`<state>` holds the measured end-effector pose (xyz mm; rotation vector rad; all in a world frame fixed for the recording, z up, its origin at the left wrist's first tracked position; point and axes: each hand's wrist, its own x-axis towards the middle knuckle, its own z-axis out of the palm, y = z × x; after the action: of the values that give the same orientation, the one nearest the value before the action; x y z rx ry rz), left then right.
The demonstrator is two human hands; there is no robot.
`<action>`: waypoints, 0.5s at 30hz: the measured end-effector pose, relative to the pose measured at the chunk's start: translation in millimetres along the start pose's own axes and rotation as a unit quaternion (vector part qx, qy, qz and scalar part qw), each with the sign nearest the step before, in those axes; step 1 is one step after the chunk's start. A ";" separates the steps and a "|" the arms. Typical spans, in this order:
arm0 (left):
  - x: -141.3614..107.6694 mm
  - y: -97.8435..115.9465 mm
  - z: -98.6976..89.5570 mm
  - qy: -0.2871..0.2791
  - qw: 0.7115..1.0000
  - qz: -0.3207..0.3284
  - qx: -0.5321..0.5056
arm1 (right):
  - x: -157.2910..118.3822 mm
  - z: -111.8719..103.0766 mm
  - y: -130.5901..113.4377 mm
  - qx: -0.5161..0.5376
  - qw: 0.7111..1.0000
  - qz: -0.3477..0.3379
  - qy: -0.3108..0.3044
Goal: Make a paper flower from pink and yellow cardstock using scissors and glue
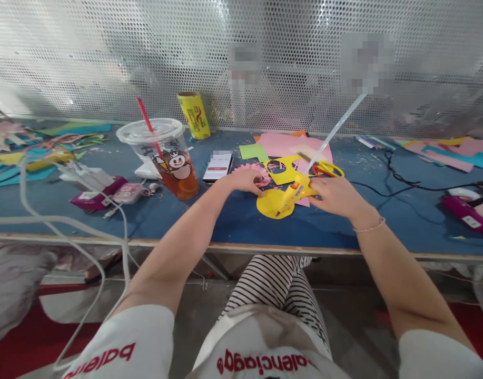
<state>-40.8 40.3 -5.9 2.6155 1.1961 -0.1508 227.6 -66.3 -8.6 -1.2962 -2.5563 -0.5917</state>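
My right hand (333, 195) is wrapped round the handle of a yellow glue gun (295, 190), whose long clear glue stick (339, 123) points up and to the right. The gun's nozzle is over a yellow paper disc (267, 204) near the table's front. My left hand (247, 181) is at the disc's upper left edge, with its fingers curved beside a fringed pink paper piece (260, 171); whether it grips that piece is unclear. Behind the disc lies yellow paper (285, 176) with a round hole cut in it.
A plastic drink cup (174, 168) with a red straw and a phone (218, 167) stand left of my hands. Behind are a yellow roll (194, 116), green paper (254, 152) and pink paper (281, 143). Scissors (332, 169) and a black cable (399, 184) lie to the right.
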 end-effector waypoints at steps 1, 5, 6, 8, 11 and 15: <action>-0.1 -0.1 0.1 0.001 1.000 0.002 0.001 | -0.9 -1.2 1.2 -0.005 1.000 0.005 0.000; -0.1 -0.4 0.4 -0.001 1.000 0.007 -0.001 | -4.2 -5.4 5.6 -0.011 1.000 0.011 -0.001; -0.1 -0.4 0.4 -0.003 1.000 0.006 -0.001 | -4.9 -6.2 6.8 -0.009 1.000 0.008 -0.003; 0.1 -0.3 0.2 -0.005 1.000 0.005 -0.003 | -5.9 -7.3 8.6 -0.006 1.000 0.002 -0.004; 0.6 -0.4 -0.1 -0.004 1.000 0.003 -0.004 | -5.9 -7.8 8.3 0.000 1.000 0.000 -0.006; 1.6 -1.5 0.1 -0.004 1.000 0.004 -0.005 | -2.9 -5.1 1.9 0.020 1.000 -0.003 -0.010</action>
<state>-40.9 42.4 -6.6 2.6081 1.1809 -0.1540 230.8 -69.7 -4.7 -1.2883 -2.5746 -0.5297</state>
